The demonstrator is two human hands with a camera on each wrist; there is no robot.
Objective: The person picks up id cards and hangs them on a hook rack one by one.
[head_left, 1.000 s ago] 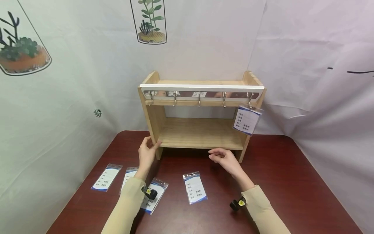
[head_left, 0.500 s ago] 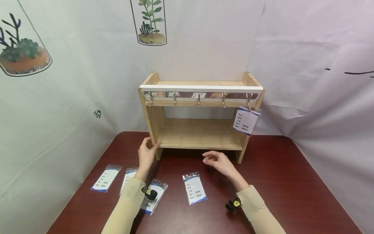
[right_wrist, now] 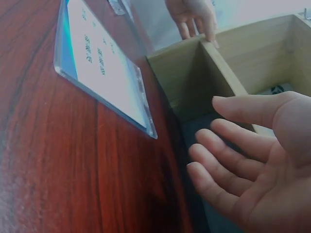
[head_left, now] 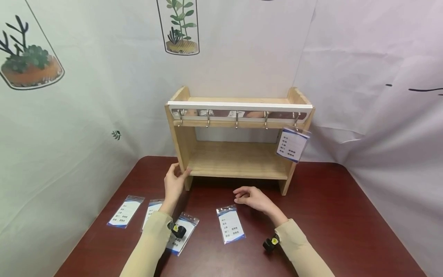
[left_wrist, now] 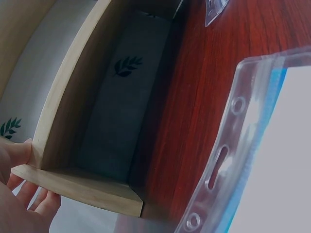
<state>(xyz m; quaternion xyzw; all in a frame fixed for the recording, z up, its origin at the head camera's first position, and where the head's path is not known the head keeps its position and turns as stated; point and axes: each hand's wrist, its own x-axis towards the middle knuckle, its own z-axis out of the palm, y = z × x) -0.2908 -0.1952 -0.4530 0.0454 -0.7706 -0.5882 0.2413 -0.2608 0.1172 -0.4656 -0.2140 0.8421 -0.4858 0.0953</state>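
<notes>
left hand (head_left: pixel 174 184) pinches left side of wooden rack (head_left: pixel 238 157); right hand (head_left: pixel 254 198) empty, fingers loosely bent, just beyond the badge (head_left: pixel 231 227) flat on table (head_left: pixel 263 265). badge likely light, slick, a bit bendy; pinch long edges, keep clear top end free.

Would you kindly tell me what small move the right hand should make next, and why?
Probably lower the right hand to pinch the nearest badge: the hand is close by, holding nothing, while the left hand grips the wooden rack and four hooks are bare.
</notes>
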